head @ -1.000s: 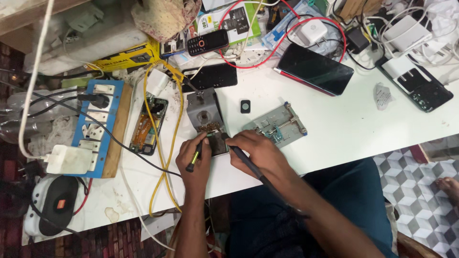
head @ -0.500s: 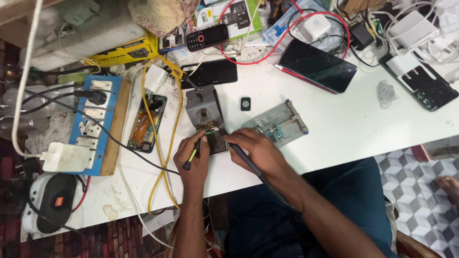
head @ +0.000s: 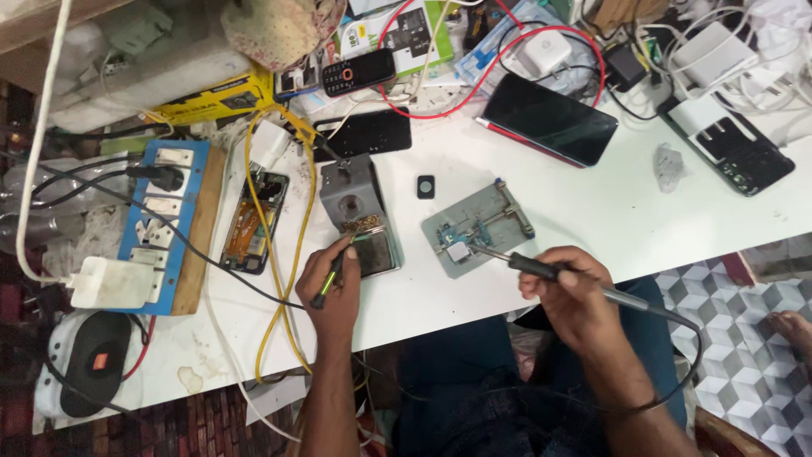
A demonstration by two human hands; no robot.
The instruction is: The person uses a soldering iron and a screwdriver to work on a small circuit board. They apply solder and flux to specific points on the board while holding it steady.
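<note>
Head view: the right hand (head: 568, 292) has its grip closed around a soldering iron (head: 541, 269), tip touching the circuit board (head: 463, 245) clamped in a metal holder (head: 479, 227) on the white table (head: 592, 203). The left hand (head: 331, 283) pinches green-handled tweezers (head: 331, 275) beside the grey soldering stand (head: 357, 211).

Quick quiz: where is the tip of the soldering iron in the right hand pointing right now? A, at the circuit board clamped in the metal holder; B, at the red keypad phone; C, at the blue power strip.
A: the right hand holds the soldering iron with its tip at the circuit board in the metal holder.
</note>
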